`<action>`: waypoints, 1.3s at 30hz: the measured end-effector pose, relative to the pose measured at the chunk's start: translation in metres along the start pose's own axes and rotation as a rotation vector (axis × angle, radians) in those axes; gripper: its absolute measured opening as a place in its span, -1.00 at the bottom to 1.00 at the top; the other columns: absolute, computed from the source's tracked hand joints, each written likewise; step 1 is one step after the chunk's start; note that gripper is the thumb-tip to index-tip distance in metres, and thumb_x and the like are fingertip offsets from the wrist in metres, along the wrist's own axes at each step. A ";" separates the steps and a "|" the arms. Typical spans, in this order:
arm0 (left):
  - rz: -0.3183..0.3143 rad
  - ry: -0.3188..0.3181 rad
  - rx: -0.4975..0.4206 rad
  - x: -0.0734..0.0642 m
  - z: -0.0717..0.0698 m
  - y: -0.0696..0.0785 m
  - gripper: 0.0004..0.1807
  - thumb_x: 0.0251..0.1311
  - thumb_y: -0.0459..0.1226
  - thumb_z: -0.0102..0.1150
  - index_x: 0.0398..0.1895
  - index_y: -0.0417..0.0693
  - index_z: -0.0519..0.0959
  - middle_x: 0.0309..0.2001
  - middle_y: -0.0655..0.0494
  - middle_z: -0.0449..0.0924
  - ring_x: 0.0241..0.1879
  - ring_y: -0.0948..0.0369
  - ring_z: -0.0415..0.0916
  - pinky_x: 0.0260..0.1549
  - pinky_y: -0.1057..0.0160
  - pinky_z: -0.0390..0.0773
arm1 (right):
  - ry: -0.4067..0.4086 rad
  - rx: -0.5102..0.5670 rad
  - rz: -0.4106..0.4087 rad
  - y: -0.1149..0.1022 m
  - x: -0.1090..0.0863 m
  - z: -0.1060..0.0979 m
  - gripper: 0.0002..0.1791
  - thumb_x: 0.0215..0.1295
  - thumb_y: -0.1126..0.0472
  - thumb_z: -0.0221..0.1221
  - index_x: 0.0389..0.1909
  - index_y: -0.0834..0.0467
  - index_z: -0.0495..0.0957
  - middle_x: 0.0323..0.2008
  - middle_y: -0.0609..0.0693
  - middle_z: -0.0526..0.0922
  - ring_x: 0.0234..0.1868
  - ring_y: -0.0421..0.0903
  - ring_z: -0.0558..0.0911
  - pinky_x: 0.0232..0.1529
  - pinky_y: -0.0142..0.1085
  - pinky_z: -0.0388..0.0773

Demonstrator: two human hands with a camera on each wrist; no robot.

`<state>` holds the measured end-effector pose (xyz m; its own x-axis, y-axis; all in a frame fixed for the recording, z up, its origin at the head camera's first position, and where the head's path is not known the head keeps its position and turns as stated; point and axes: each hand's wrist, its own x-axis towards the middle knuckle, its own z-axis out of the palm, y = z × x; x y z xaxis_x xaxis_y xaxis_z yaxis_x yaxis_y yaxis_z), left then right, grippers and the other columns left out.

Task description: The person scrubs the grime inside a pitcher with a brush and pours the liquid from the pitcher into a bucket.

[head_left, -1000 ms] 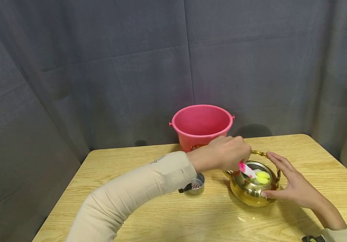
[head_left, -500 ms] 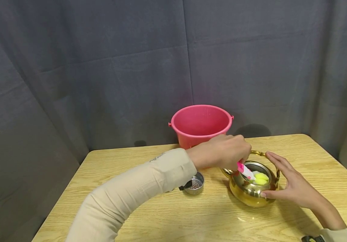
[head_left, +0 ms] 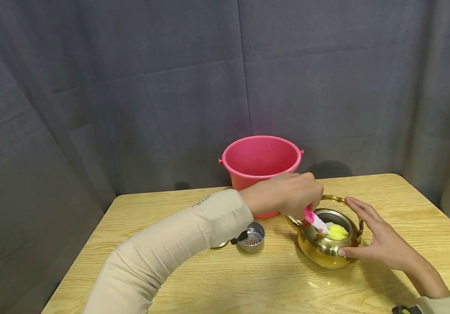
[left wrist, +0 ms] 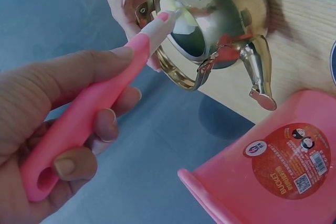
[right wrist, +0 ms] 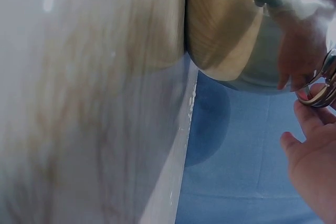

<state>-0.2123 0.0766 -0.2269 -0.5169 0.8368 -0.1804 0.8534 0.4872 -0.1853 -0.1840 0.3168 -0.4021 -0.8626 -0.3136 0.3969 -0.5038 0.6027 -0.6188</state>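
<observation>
My left hand (head_left: pixel 297 194) grips the pink handle of a sponge brush (left wrist: pixel 79 116), thumb laid along it and fingers wrapped underneath. The brush slants down into the open mouth of a shiny gold kettle (head_left: pixel 324 257). Its yellow and white sponge head (head_left: pixel 338 232) shows inside the mouth. On the kettle's right side, my right hand (head_left: pixel 382 242) has its thumb on the body and its fingers at the arched handle (head_left: pixel 332 198). In the right wrist view, fingertips of the right hand (right wrist: pixel 315 153) reach the metal handle joint. The spout points left, partly behind the left hand.
A pink bucket (head_left: pixel 262 159) stands behind the left hand, close to the spout. Left of the kettle sits a small perforated steel strainer (head_left: pixel 252 237). A round lid-like edge (head_left: pixel 220 245) peeks out under the left sleeve. Grey curtain (head_left: pixel 170 96) hangs behind the wooden table (head_left: pixel 248 283).
My left hand and the brush have shifted slightly left, and the sponge head has moved a little left within the kettle's mouth. The right hand and kettle stay in place.
</observation>
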 end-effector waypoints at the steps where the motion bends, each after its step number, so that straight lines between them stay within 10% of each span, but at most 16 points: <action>1: -0.001 -0.002 -0.003 0.000 -0.001 0.000 -0.78 0.09 -0.30 0.32 -0.63 0.13 0.54 -0.50 0.32 0.48 -0.43 0.34 0.37 -0.53 0.37 0.36 | 0.000 -0.001 0.000 0.000 0.000 0.000 0.29 -0.21 0.12 0.57 0.53 -0.17 -0.04 0.47 0.00 0.02 0.36 0.14 0.11 0.03 0.39 0.14; 6: -0.015 -0.014 -0.013 -0.002 -0.003 -0.001 -0.80 0.07 -0.35 0.29 -0.59 0.12 0.55 -0.48 0.30 0.50 -0.41 0.34 0.39 -0.53 0.36 0.39 | 0.002 -0.002 -0.005 -0.001 0.001 -0.001 0.29 -0.22 0.11 0.57 0.52 -0.16 -0.04 0.47 0.03 0.01 0.30 0.36 0.14 0.01 0.44 0.14; 39: -0.156 -0.048 0.040 -0.002 -0.005 0.004 -0.83 0.21 -0.36 0.11 -0.50 0.08 0.47 -0.41 0.21 0.48 -0.48 0.29 0.43 -0.54 0.24 0.51 | -0.002 0.007 -0.003 0.000 0.004 0.001 0.29 -0.22 0.11 0.57 0.52 -0.17 -0.04 0.47 0.01 0.01 0.33 0.33 0.10 0.04 0.44 0.11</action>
<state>-0.2080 0.0782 -0.2225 -0.6465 0.7383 -0.1923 0.7596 0.5991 -0.2532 -0.1873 0.3155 -0.4015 -0.8611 -0.3171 0.3974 -0.5068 0.5965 -0.6224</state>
